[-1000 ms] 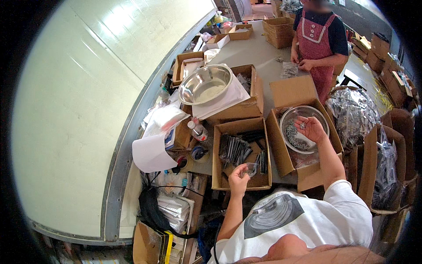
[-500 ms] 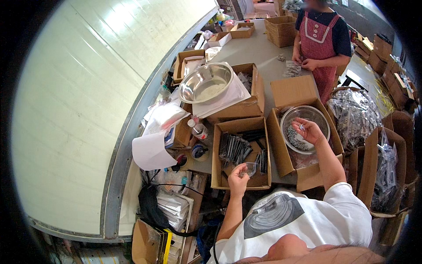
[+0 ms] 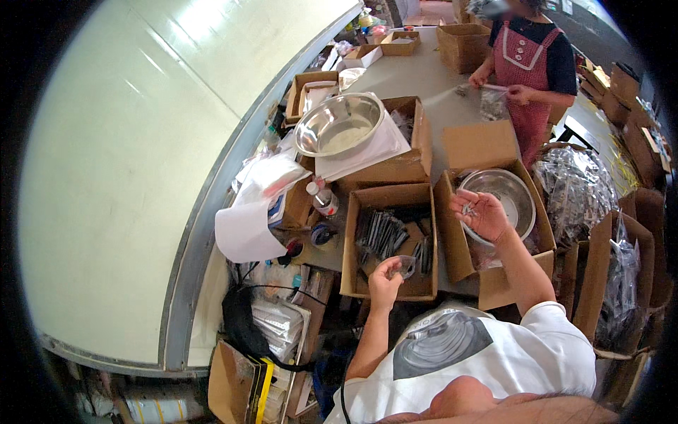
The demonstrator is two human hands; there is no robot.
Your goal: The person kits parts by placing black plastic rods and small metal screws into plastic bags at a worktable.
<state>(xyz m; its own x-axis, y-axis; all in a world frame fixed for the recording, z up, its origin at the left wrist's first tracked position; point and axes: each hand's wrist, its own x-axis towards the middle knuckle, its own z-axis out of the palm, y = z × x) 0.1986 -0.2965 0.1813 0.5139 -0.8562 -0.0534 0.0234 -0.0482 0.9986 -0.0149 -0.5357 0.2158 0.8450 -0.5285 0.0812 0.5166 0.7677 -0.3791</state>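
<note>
My left hand (image 3: 385, 284) is closed on the edge of a small clear plastic bag (image 3: 405, 266), whose mouth looks rounded. It is over the near side of a cardboard box (image 3: 347, 247) holding bundles of dark strips (image 3: 381, 235). My right hand (image 3: 487, 218) is turned palm up, with several small metal screws (image 3: 467, 208) lying on its cupped fingers. Behind that hand, a steel bowl (image 3: 521, 201) sits in a second cardboard box (image 3: 452, 240). The hand hides the bowl's near left part.
A larger steel basin (image 3: 339, 126) rests on papers atop a box, near a plastic bottle (image 3: 323, 198). Across the grey table (image 3: 406, 71), a person in a red apron (image 3: 520, 60) handles a clear bag (image 3: 494, 106). Boxes of plastic-wrapped parts (image 3: 575, 184) stand at right.
My right hand has moved left and slightly nearer, from over the bowl to its left rim, carrying the screws. The left hand keeps the bag. The co-worker has raised a clear bag.
</note>
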